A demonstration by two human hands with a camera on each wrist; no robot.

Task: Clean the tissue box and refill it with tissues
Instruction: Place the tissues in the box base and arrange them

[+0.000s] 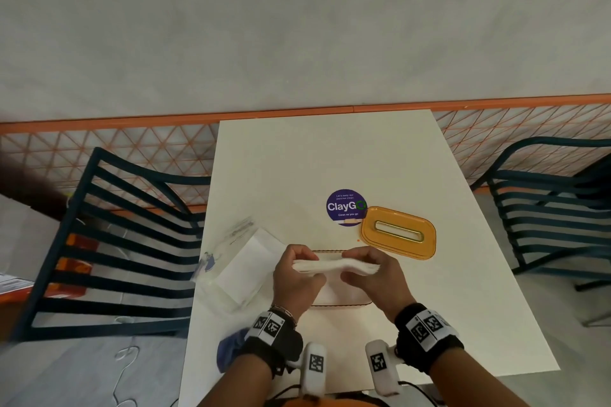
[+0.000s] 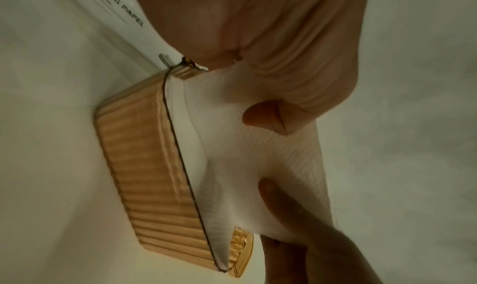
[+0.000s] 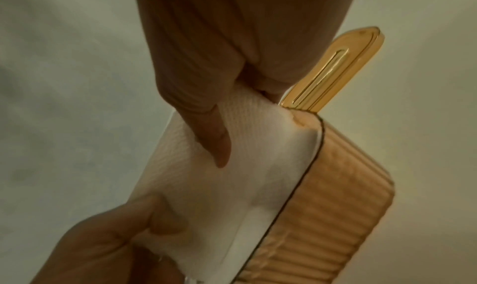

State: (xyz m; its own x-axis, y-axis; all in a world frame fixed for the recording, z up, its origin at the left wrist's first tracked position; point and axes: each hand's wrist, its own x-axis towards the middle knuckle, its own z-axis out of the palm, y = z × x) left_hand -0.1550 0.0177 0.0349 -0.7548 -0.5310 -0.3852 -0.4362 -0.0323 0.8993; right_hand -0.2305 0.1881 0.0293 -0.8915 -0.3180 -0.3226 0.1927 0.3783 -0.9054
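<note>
The left hand [image 1: 295, 274] and right hand [image 1: 370, 271] are both gripping a stack of tissues [image 1: 334, 267], fingers curled. They are holding it just above the open tissue box [image 2: 144, 166].

we count one tissue box [image 1: 340, 302], ribbed and amber, near the tabletop's [image 1: 330, 155] front edge, and one orange lid [image 1: 398, 232] with a slot lying apart from it toward the right edge. we see one stack of tissues [image 1: 334, 266], gripped by two hands, the left hand [image 1: 297, 277] and right hand [image 1: 373, 274]. one opened tissue pack [image 1: 244, 261] lies at the left edge, one round purple sticker [image 1: 345, 207] mid-table. two dark slatted chairs [image 1: 109, 241] flank the table.
</note>
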